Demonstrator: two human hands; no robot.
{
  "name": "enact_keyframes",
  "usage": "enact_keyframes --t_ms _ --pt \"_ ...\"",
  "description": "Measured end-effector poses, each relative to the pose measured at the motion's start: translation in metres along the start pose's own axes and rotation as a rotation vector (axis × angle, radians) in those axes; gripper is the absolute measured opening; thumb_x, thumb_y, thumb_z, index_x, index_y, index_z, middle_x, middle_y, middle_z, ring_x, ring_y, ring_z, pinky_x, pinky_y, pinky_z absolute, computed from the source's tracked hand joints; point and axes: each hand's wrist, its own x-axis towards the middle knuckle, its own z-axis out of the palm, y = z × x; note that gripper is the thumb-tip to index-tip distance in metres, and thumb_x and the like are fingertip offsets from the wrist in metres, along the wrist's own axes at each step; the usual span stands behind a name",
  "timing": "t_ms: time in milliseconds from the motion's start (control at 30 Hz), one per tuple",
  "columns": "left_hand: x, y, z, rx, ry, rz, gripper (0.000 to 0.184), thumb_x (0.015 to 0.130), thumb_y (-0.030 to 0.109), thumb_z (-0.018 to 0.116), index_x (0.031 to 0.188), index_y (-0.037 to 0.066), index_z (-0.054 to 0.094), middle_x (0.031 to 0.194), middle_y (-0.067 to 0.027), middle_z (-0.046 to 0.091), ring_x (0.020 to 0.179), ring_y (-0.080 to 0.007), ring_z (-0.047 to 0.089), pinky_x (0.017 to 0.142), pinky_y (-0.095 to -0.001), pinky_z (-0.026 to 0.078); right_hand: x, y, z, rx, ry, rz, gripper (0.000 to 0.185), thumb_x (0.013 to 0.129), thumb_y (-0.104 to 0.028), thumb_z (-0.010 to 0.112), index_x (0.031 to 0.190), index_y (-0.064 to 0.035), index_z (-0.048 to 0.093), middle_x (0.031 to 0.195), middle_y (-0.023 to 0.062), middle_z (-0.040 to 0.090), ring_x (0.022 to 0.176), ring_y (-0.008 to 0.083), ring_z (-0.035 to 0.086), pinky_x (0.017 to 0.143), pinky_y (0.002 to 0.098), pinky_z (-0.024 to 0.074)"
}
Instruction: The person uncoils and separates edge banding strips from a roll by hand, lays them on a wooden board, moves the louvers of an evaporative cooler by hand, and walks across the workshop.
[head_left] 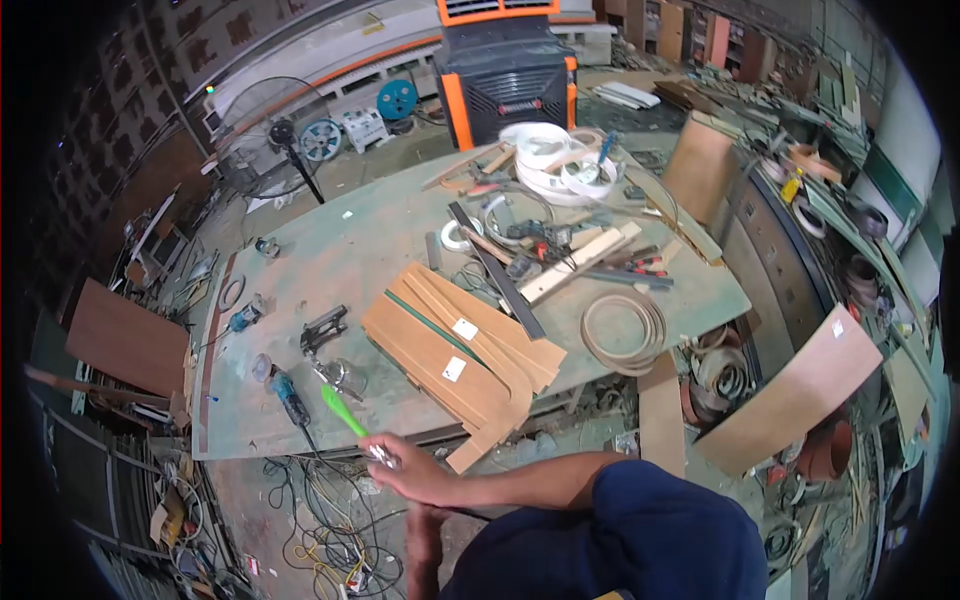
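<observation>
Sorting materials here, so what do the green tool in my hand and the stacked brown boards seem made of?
Green tool: probably plastic, from its bright, even colour; gloss is hard to judge. Stacked brown boards: probably wood or laminate, smooth, from their flat tan faces.

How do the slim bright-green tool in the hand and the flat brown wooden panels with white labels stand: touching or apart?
Apart. The head view shows greenish tabletop between the green tool and the wooden panels.
</observation>
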Motion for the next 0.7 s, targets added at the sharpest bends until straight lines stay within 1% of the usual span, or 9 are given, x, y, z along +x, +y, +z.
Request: enact_keyframes --t_ms 67,167,200,267,300,367,467,600,700 --pt "-0.01 0.005 0.019 0.376 -0.2 0.023 0.037 0.106 0.031 0.057 0.126 -0.001 0.06 0.101 -0.0101 0.072 0.096 -0.0202 0.068 0.087 -0.0316 0.051 0.015 0.004 -0.007 0.13 0.079 -0.037 0.052 0.098 -0.015 0.063 0.147 -0.0115 0.047 0.093 0.005 0.065 0.07 0.0086 0.06 0.058 0.0256 0.0484" --pt "-0.014 -0.001 0.034 0.562 -0.167 -0.097 0.036 0.106 0.031 0.057 0.115 -0.003 0.065 0.089 -0.0116 0.073 0.086 -0.021 0.069 0.082 -0.0335 0.053 0.021 -0.017 -0.037 0.284 0.185 -0.024 0.055 0.097 -0.011 0.062 0.149 -0.0126 0.045 0.094 0.0052 0.063 0.071 0.0096 0.06 0.054 0.0243 0.0465" --pt "-0.011 -0.012 0.025 0.703 -0.164 -0.041 0.035 0.105 0.031 0.058 0.112 -0.003 0.066 0.089 -0.0132 0.073 0.084 -0.0223 0.07 0.079 -0.035 0.053 0.024 -0.026 -0.048 0.32 0.204 -0.012 0.055 0.097 -0.009 0.061 0.149 -0.0128 0.045 0.096 0.0056 0.062 0.071 0.0101 0.061 0.053 0.0238 0.046" --pt "-0.002 -0.048 -0.014 0.983 -0.161 0.082 0.033 0.103 0.031 0.061 0.106 -0.002 0.068 0.088 -0.0164 0.073 0.082 -0.0251 0.071 0.075 -0.0381 0.054 0.049 -0.008 -0.074 0.315 0.359 -0.154 0.055 0.095 -0.003 0.059 0.147 -0.0127 0.045 0.102 0.0068 0.06 0.069 0.0097 0.059 0.05 0.0231 0.0449" --pt "-0.001 -0.067 -0.037 0.996 -0.097 0.025 0.032 0.102 0.031 0.062 0.105 -0.001 0.068 0.089 -0.018 0.073 0.083 -0.0279 0.071 0.075 -0.0397 0.054 0.06 -0.001 -0.086 0.311 0.437 -0.225 0.055 0.095 0.0 0.058 0.146 -0.0126 0.046 0.105 0.0074 0.059 0.068 0.0095 0.059 0.049 0.0228 0.0444" --pt "-0.001 -0.095 -0.072 1.016 0.037 -0.083 0.031 0.099 0.031 0.065 0.102 0.0 0.069 0.089 -0.0211 0.072 0.085 -0.0336 0.072 0.074 -0.0428 0.053 0.067 -0.007 -0.119 0.399 0.532 -0.206 0.052 0.094 0.004 0.057 0.143 -0.0118 0.047 0.11 0.0081 0.056 0.067 0.009 0.057 0.046 0.0233 0.0427" --pt "-0.015 -0.088 -0.07 1.133 0.13 -0.113 0.03 0.095 0.032 0.067 0.101 0.003 0.07 0.092 -0.0231 0.071 0.089 -0.0415 0.071 0.077 -0.046 0.053 0.063 -0.01 -0.159 0.485 0.594 -0.24 0.044 0.096 0.004 0.057 0.136 -0.0114 0.048 0.112 0.0085 0.056 0.062 0.0077 0.054 0.042 0.0229 0.0396" --pt "-0.019 -0.097 -0.076 1.196 0.072 -0.14 0.032 0.094 0.034 0.068 0.102 0.003 0.072 0.097 -0.024 0.072 0.094 -0.0428 0.07 0.081 -0.0482 0.052 0.054 -0.01 -0.186 0.427 0.618 -0.256 0.036 0.099 0.001 0.057 0.132 -0.0118 0.049 0.112 0.0076 0.058 0.058 0.0063 0.051 0.039 0.0217 0.0356" --pt "-0.013 -0.109 -0.075 1.17 -0.004 -0.181 0.032 0.094 0.034 0.068 0.103 0.003 0.073 0.103 -0.0231 0.073 0.097 -0.0407 0.071 0.083 -0.0478 0.053 0.047 -0.024 -0.187 0.388 0.564 -0.159 0.029 0.1 -0.004 0.06 0.128 -0.009 0.054 0.102 0.0035 0.06 0.056 0.0053 0.049 0.043 0.0225 0.0366"
